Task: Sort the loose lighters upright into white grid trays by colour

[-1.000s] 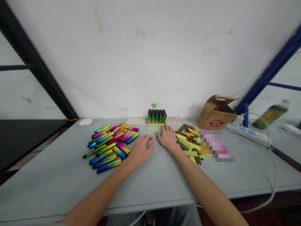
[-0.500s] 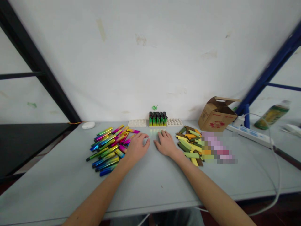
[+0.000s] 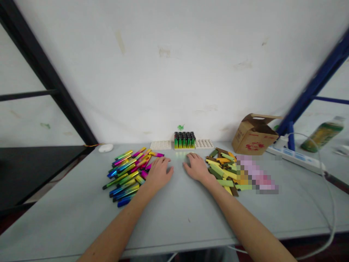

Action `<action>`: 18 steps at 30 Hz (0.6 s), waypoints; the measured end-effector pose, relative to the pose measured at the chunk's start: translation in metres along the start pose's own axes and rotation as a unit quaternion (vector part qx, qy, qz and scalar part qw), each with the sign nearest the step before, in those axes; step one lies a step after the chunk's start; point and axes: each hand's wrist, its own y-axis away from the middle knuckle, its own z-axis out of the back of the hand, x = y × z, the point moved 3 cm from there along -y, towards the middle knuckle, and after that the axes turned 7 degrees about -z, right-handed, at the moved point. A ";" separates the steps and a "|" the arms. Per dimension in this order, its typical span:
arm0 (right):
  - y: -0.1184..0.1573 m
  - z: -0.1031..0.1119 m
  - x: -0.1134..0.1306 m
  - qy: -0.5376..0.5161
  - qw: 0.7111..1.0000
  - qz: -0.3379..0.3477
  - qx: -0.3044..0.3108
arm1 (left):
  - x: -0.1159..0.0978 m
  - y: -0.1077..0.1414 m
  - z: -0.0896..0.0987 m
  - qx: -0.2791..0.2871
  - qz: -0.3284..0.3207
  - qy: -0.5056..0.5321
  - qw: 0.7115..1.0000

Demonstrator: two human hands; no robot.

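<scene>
My left hand point(image 3: 159, 173) rests on the table, fingers apart and holding nothing, at the right edge of a pile of shiny, multicoloured lighter-like tubes point(image 3: 127, 178). It covers part of that pile. My right hand point(image 3: 196, 167) lies palm down, fingers stretched out and nothing in them, just left of a pile of flat green, yellow, orange and brown pieces point(image 3: 218, 170). Between and beyond both hands, against the wall, several lighters point(image 3: 184, 140) with black tops and green-yellow bodies stand upright in rows.
White trays with holes flank the lighters, one left point(image 3: 160, 145) and one right point(image 3: 204, 144). A cardboard box point(image 3: 252, 138) stands at the back right, near a power strip point(image 3: 297, 159), a cable and a bottle point(image 3: 323, 134). A white case point(image 3: 105, 148) lies back left.
The whole view has shifted slightly, so things appear a little farther right and lower. Both hands stay near the same places, and nothing has been picked up.
</scene>
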 end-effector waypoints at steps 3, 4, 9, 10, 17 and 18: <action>-0.004 0.002 -0.006 0.014 0.999 -0.032 -0.025 | 0.000 0.001 0.001 0.005 -0.006 0.006 1.000; -0.006 0.003 -0.009 0.022 0.998 -0.047 -0.035 | 0.000 0.001 0.001 0.009 -0.006 0.006 1.000; -0.018 0.003 -0.023 0.061 0.991 -0.098 -0.070 | 0.000 0.002 -0.001 0.029 -0.001 0.009 1.000; -0.020 0.001 -0.025 0.066 0.990 -0.103 -0.066 | -0.001 0.002 -0.002 0.027 -0.002 0.010 1.000; -0.031 -0.001 -0.026 0.096 0.988 -0.105 -0.062 | -0.003 0.004 -0.002 0.016 -0.001 0.018 1.000; -0.031 0.000 -0.025 0.104 0.987 -0.102 -0.071 | -0.003 0.004 -0.001 0.018 -0.001 0.020 1.000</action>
